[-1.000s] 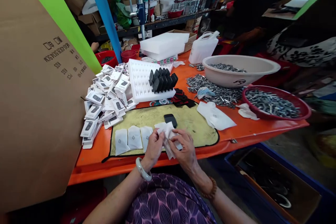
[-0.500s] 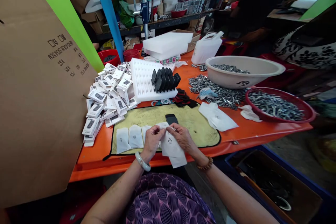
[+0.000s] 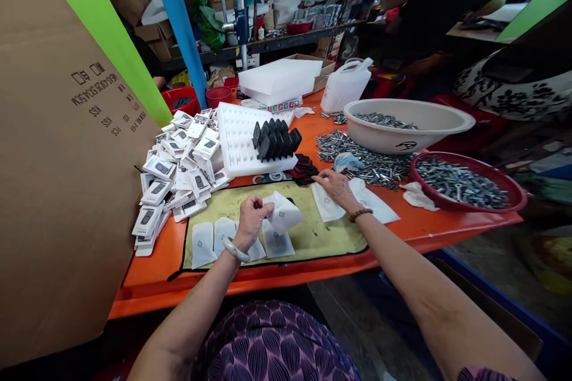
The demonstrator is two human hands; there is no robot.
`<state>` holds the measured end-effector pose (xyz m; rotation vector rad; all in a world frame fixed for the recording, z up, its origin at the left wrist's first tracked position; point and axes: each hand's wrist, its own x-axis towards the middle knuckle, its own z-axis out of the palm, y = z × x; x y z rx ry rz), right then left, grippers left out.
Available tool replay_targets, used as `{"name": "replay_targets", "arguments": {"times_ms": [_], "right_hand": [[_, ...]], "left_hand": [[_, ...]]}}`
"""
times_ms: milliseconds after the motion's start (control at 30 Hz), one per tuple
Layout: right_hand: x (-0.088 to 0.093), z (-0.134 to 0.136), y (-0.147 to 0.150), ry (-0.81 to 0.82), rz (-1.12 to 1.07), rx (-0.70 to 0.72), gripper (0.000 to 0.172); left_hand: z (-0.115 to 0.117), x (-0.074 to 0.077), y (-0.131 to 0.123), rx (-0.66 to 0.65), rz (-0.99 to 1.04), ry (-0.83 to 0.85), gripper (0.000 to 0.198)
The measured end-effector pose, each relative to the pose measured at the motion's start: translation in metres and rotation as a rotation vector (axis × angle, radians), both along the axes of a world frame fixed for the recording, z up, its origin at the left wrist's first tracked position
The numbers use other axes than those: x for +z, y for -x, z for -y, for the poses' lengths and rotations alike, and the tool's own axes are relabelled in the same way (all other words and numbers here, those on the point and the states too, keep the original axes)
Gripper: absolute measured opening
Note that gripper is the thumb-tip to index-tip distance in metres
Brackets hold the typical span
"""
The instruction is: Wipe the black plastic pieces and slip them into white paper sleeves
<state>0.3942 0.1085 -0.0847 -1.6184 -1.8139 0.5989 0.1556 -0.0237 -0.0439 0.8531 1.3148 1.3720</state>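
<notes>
My left hand (image 3: 251, 221) pinches a white paper-like pouch (image 3: 283, 213) with a printed recycling mark, raised and tilted over the yellow mat (image 3: 308, 235). Beneath it lies a row of similar flat pouches (image 3: 203, 245) along the mat's front. My right hand (image 3: 338, 189) is farther right, its fingers closed at the top edge of other white pouches (image 3: 326, 205), which rest on the mat. Its fingertips are close to some black and red pieces (image 3: 305, 168). The phone is almost wholly hidden behind the raised pouch.
A heap of small white boxes (image 3: 179, 172) lies left, by a tall carton (image 3: 58, 161). Behind the mat, a white foam tray (image 3: 235, 143) carries black fobs (image 3: 276, 140). Metal parts (image 3: 366, 158) pile up near a white basin (image 3: 406, 131) and a red basket (image 3: 465, 205).
My hands have separated. The right moved right and forward with some pouches to the mat's far right; the left keeps one pouch. Another pouch now lies in the row.
</notes>
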Motion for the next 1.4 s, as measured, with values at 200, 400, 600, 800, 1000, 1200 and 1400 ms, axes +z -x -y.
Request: {"name": "replay_targets", "arguments": {"times_ms": [200, 400, 600, 800, 1000, 1200, 1400], "right_hand": [[0.012, 0.017, 0.031, -0.301, 0.016, -0.059, 0.048], [0.027, 0.106, 0.083, 0.467, -0.663, 0.565, 0.043], [0.013, 0.156, 0.099, 0.609, -0.897, 0.410, 0.040], [-0.005, 0.183, 0.099, 0.686, -0.908, 0.404, 0.044], [-0.006, 0.177, 0.086, 0.745, -0.908, 0.548, 0.044], [-0.016, 0.098, 0.056, 0.177, -0.099, 0.596, 0.026], [-0.015, 0.041, 0.058, 0.247, 0.466, 0.628, 0.066]], "left_hand": [[0.026, 0.002, 0.006, -0.100, 0.117, 0.128, 0.040], [0.048, 0.001, 0.016, -0.227, 0.085, 0.177, 0.042], [0.070, -0.006, 0.020, -0.205, -0.012, 0.182, 0.045], [0.093, -0.013, 0.011, -0.147, 0.419, 0.296, 0.045], [0.100, -0.022, 0.025, -0.436, 0.294, 0.400, 0.046], [0.092, -0.015, 0.042, -0.584, -0.557, 0.135, 0.014], [0.093, 0.000, 0.032, -0.729, -0.782, -0.001, 0.016]]}}
